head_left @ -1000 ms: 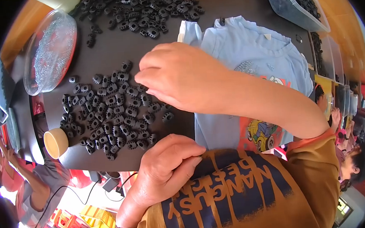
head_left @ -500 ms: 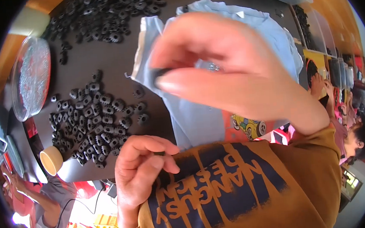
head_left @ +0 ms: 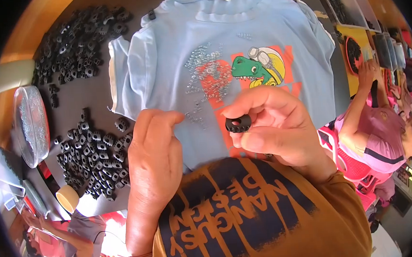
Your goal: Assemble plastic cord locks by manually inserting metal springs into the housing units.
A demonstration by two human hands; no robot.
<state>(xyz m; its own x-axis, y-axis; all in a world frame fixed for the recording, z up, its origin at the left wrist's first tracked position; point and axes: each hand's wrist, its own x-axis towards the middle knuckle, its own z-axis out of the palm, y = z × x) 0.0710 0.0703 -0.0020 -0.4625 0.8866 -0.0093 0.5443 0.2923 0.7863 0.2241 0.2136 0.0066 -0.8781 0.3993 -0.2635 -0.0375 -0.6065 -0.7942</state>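
Between the thumb and fingers of my right hand [head_left: 275, 128] is a small black plastic piece [head_left: 238, 124] with a toothed edge and an oval hole. My left hand [head_left: 155, 153] hovers back-up at the left part of a light blue T-shirt [head_left: 163, 60]. Its fingers are bent and drawn together, pointing right; whatever they hold is hidden. Just beyond its fingertips, many tiny shiny pieces [head_left: 207, 71], which look like springs, lie scattered on the shirt's printed front.
Left of the shirt sit a near pile of black pieces [head_left: 93, 155] and a far pile [head_left: 71, 42]. A clear round dish [head_left: 31, 126] of shiny bits and a tan cup [head_left: 67, 199] stand at the table's left. Another person [head_left: 373, 131] works at the right.
My right hand has come down and back from over the shirt, with the black piece now clearly visible. My left hand has moved up to the shirt, turning its back upward.
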